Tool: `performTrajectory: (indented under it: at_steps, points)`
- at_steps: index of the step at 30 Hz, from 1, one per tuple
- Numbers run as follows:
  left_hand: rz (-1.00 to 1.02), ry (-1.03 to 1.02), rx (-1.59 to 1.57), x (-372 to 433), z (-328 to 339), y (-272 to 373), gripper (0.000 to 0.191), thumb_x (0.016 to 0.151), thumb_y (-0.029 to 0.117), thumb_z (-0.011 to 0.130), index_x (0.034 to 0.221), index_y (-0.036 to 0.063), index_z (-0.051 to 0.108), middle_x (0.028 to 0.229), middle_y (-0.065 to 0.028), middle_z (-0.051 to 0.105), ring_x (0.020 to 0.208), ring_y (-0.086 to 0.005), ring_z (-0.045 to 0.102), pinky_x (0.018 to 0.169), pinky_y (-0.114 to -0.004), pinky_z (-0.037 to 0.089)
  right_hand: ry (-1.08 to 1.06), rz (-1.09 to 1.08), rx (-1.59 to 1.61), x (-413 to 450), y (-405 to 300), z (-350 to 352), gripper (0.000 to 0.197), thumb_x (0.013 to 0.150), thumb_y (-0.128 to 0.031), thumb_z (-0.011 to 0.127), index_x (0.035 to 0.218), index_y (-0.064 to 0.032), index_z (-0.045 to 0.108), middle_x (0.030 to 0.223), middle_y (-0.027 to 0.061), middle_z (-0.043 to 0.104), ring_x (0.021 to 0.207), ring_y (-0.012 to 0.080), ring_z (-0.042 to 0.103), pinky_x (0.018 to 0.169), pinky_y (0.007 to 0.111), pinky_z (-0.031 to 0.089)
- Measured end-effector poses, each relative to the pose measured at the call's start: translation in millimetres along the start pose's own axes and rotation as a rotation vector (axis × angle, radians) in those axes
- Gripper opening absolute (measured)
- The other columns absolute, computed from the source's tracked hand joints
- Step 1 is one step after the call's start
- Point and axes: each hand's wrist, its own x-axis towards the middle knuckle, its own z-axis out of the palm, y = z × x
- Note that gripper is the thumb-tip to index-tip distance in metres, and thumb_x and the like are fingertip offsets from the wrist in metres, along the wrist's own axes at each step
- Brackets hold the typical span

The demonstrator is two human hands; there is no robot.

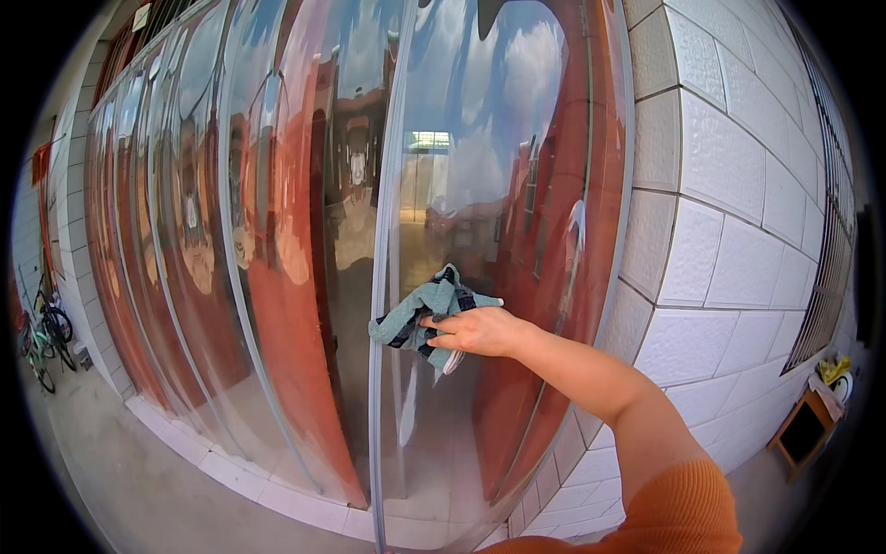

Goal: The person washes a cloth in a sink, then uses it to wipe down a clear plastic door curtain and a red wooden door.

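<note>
My right hand grips a crumpled grey-green cloth with dark stripes. The cloth lies against a clear plastic door curtain, just right of an upright grey edging strip. Sky, clouds and buildings are mirrored in the glossy film. Behind it stand red door panels, with an opening between them into a tiled room. My right arm, in an orange ribbed sleeve, reaches in from the lower right. My left hand is out of view.
A white block-patterned wall with a barred window runs along the right. Below it stands a wooden-framed item with things on top. Bicycles are at the far left. A pale tiled sill borders the concrete floor.
</note>
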Motion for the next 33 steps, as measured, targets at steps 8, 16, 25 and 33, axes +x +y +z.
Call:
performTrajectory:
  at_steps: [8,16,25,33]
  points:
    - [-0.028,-0.03,-0.063,20,12,17,0.032,0.09,0.027,0.056,0.081,-0.0032,0.058,0.068,-0.0086,0.06,0.062,-0.0174,0.061,0.058,-0.031,0.049,0.827,0.616,-0.502,75,190,-150,0.035,0.081,-0.005,0.05,0.11,-0.0197,0.064,0.126,0.0027,0.056,0.117,0.0319,0.049,0.096,0.045,0.039]
    - [-0.074,0.024,-0.15,15,3,14,0.026,0.09,0.022,0.058,0.085,-0.0035,0.056,0.07,-0.0058,0.059,0.064,-0.0137,0.061,0.058,-0.027,0.049,0.353,0.296,0.038,65,1,20,0.04,0.077,-0.006,0.057,0.108,-0.0287,0.067,0.125,0.0015,0.056,0.127,0.0281,0.041,0.102,0.049,0.03]
    - [-0.208,-0.278,-0.358,20,-23,82,0.016,0.091,0.015,0.057,0.094,0.0,0.053,0.08,-0.0051,0.061,0.073,-0.0111,0.059,0.068,-0.023,0.047,0.069,0.536,0.84,-52,-316,185,0.043,0.076,-0.007,0.058,0.115,-0.023,0.062,0.119,0.0079,0.059,0.083,0.0247,0.066,0.067,0.033,0.055]
    - [0.261,-0.1,0.002,-20,22,-53,0.028,0.086,0.016,0.064,0.109,0.0028,0.057,0.096,-0.0061,0.065,0.09,-0.016,0.059,0.086,-0.029,0.045,0.151,0.501,0.909,-81,-434,161,0.023,0.077,-0.014,0.057,0.096,-0.0251,0.066,0.102,-0.0035,0.063,0.077,0.0187,0.062,0.064,0.032,0.053]
